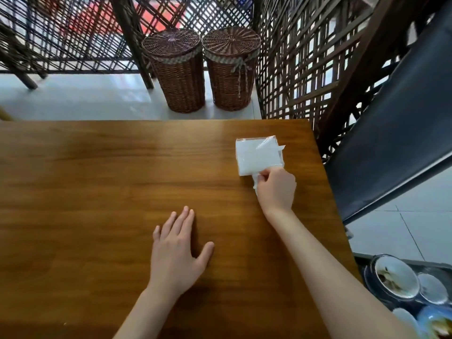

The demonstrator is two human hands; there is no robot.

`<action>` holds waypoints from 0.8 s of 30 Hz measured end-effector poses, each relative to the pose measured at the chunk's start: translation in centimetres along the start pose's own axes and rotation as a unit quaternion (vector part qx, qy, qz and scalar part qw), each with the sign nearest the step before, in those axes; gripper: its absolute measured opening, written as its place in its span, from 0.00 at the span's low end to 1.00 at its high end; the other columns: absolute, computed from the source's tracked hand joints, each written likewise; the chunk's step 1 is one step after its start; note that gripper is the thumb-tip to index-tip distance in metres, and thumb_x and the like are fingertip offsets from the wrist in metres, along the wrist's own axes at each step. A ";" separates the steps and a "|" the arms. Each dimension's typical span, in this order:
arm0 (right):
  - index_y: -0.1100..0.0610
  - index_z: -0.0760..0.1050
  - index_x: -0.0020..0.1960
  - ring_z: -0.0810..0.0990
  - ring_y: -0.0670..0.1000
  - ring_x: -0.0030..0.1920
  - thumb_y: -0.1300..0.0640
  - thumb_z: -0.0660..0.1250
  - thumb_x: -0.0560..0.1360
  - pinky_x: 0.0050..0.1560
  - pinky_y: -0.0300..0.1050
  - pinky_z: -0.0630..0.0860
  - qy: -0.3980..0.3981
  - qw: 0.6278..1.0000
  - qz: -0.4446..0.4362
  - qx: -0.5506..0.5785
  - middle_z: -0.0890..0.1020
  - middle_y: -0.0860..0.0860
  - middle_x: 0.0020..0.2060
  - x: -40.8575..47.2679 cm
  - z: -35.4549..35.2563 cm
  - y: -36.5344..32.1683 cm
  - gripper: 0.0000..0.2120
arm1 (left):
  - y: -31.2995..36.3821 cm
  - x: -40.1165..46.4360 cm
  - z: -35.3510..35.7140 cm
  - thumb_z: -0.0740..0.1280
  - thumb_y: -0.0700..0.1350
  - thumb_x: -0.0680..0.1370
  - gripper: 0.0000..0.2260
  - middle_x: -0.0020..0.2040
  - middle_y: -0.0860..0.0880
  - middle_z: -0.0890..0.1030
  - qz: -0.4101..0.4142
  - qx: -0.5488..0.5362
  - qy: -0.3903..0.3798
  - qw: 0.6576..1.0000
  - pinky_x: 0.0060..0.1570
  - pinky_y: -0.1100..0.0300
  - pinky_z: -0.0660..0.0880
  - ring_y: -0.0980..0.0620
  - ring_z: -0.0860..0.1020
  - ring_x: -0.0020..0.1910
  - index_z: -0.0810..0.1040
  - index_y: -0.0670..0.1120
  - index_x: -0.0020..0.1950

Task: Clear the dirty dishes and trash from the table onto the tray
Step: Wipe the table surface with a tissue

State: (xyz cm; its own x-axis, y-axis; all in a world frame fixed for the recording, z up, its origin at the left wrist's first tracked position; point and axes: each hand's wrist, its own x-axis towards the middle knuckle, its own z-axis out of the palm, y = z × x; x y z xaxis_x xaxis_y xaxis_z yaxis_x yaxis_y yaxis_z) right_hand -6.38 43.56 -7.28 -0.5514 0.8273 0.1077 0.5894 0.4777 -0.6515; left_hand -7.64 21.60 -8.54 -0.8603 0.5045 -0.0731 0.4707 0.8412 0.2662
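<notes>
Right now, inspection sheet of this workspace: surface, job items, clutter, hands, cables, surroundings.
Surface: wooden table, bare wood across most of it.
Job items: white tissue pack near the table's far right corner; dirty bowls sit in the tray at lower right.
Clutter: nothing seen.
Hands: right hand pinches white paper at the pack's near edge; left hand lies flat on the table, fingers straight.
Cables: nothing seen.
Surroundings: two lidded wicker baskets on the floor beyond the table, lattice screens behind.

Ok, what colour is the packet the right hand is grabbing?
White, in a clear wrapper. The head view shows the packet with the right hand pinching its near edge.
</notes>
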 end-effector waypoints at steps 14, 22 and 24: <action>0.55 0.83 0.44 0.79 0.39 0.37 0.56 0.72 0.72 0.38 0.30 0.74 -0.042 0.989 0.011 0.138 0.82 0.43 0.35 -3.4 -3.5 1.0 0.03 | -0.2 -0.1 0.0 0.56 0.68 0.74 0.36 0.77 0.55 0.55 0.006 -0.001 -0.008 1.000 0.73 0.48 0.47 0.52 0.51 0.76 0.52 0.54 0.77; 0.59 0.82 0.46 0.76 0.42 0.37 0.60 0.69 0.74 0.35 0.27 0.66 0.011 0.995 0.065 0.076 0.83 0.51 0.41 -3.5 -6.8 4.9 0.04 | 0.6 -0.3 -0.5 0.58 0.66 0.75 0.36 0.78 0.54 0.53 -0.014 -0.008 -0.033 0.999 0.73 0.46 0.47 0.52 0.49 0.77 0.50 0.53 0.78; 0.59 0.82 0.48 0.78 0.45 0.42 0.60 0.68 0.75 0.36 0.29 0.68 0.030 0.994 0.082 0.067 0.84 0.53 0.45 -3.1 -6.3 4.8 0.05 | 0.7 -0.2 -0.5 0.58 0.66 0.75 0.36 0.78 0.54 0.53 -0.019 -0.011 -0.033 0.999 0.73 0.45 0.48 0.52 0.49 0.77 0.51 0.53 0.77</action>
State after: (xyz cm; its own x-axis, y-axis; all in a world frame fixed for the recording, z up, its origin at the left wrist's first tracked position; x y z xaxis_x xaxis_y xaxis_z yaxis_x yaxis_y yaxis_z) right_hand 1.86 45.19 -6.02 -0.4148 0.9093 0.0342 0.5831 0.2945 -0.7571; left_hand -7.29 21.97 -7.86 -0.8624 0.4843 -0.1473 0.4322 0.8559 0.2838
